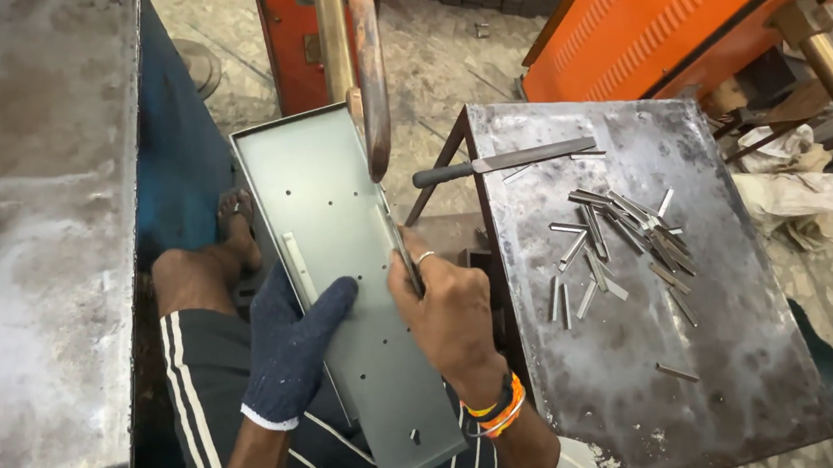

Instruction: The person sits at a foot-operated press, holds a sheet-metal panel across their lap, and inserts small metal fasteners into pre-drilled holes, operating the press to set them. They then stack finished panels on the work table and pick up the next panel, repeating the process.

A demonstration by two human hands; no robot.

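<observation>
Grey sheet-metal tray (339, 271) lies across the lap, far end under the rusty curved arm (370, 77) of a red machine. Gloved left hand (291, 350) lies flat and spread on the tray floor, pinning it. Bare right hand (448, 311) is clamped on the tray's right rim, pinching a thin metal strip (399, 245) against it. Best done with the strip flush to the rim and the tray steady. Loose strips (619, 246) and a file (501, 163) on the steel tabletop (710, 379). No packages, labels or signs visible.
</observation>
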